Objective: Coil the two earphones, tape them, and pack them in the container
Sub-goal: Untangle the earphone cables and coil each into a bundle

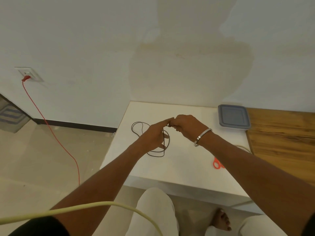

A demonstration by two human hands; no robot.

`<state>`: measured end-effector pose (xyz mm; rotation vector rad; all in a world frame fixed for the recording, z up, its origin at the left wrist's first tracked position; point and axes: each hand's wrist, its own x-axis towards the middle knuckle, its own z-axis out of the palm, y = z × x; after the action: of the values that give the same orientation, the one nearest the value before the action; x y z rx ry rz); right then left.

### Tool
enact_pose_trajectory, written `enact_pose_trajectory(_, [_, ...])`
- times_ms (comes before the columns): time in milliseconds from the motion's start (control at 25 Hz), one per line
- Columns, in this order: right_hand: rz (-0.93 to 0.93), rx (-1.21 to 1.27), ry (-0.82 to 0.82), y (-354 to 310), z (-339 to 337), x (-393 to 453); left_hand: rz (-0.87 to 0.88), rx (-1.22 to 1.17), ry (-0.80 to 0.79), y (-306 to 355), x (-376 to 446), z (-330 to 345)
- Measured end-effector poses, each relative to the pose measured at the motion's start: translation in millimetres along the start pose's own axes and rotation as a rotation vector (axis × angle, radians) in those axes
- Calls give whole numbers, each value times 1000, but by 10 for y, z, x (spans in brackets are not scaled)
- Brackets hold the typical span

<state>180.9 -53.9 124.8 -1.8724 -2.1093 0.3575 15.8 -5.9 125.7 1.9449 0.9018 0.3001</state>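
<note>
Right hand point(185, 125) fingers pinch thin black earphone cord point(154, 155); left hand point(153, 133) fingers straight.

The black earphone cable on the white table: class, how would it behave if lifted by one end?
The black earphone cable is probably floppy: it lies in loose, uneven loops. Likely light, since the right hand pinches it with fingertips. Its loops may well tangle.

— What is showing at the frame's right edge?
— A wood-grain board point(281, 133), looking matt, beside the smooth white surface point(187, 167), which is gleaming faintly.
— And the container point(234, 118)?
— Its grey-blue plastic lid is looking dull.
— Anything shining?
— A polished metal bangle point(202, 137) is glinting at centre; the thin black earphone cable point(153, 155) is looking rubbery.
</note>
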Motion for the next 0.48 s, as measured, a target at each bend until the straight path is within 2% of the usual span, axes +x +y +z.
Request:
enact_pose_trajectory(160, [-39, 118, 7, -102, 20, -82, 110, 306, 56, -125, 42, -32])
enact_pose_trajectory(240, [-8, 214, 24, -141, 23, -112, 139, 286, 43, -160, 49, -32])
enact_pose_trajectory(480, [127, 244, -20, -117, 17, -49, 128, 283, 126, -178, 34, -25])
